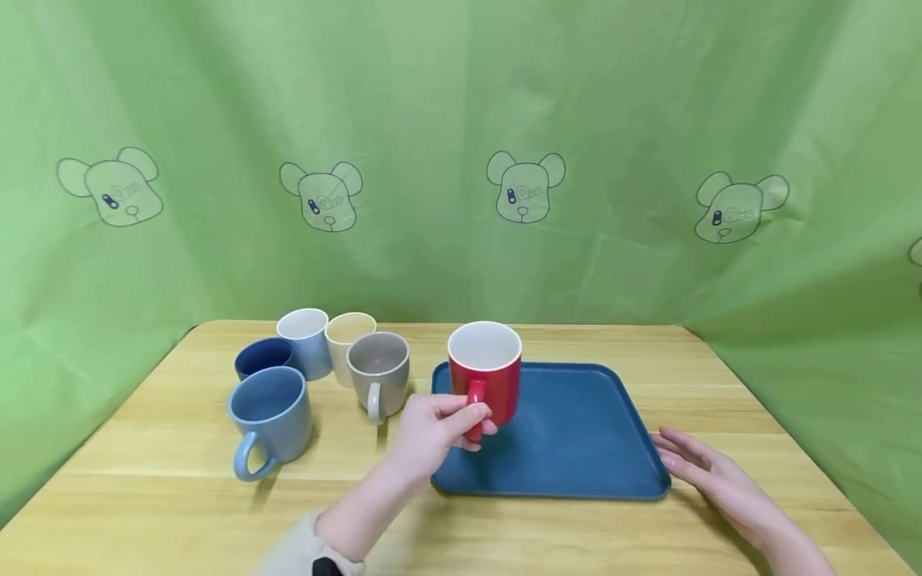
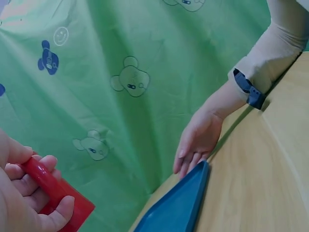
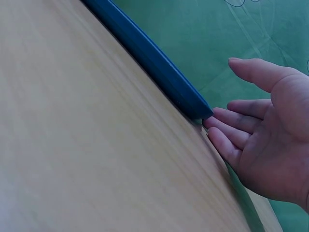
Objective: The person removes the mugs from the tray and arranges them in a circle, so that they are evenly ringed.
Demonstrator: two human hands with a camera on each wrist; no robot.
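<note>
A red mug [image 1: 497, 392] with a white inside is held upright by its handle in my left hand [image 1: 432, 436], over the left part of a blue tray [image 1: 576, 440]. In the left wrist view, thumb and fingers curl round the red handle [image 2: 46, 179]. The head view does not plainly show a gap between mug and tray. My right hand [image 1: 709, 476] lies by the tray's right edge, fingers extended and palm turned toward it. In the right wrist view that hand [image 3: 270, 130] has its fingertips at the tray's corner [image 3: 195, 108]; contact is hard to tell.
Left of the tray stand a grey mug [image 1: 380, 380], a cream mug [image 1: 342, 356], a pale blue mug [image 1: 308, 348], a navy mug [image 1: 252, 357] and a blue mug [image 1: 281, 424] with its handle forward. A green curtain [image 1: 432, 160] hangs behind the wooden table [image 1: 180, 496].
</note>
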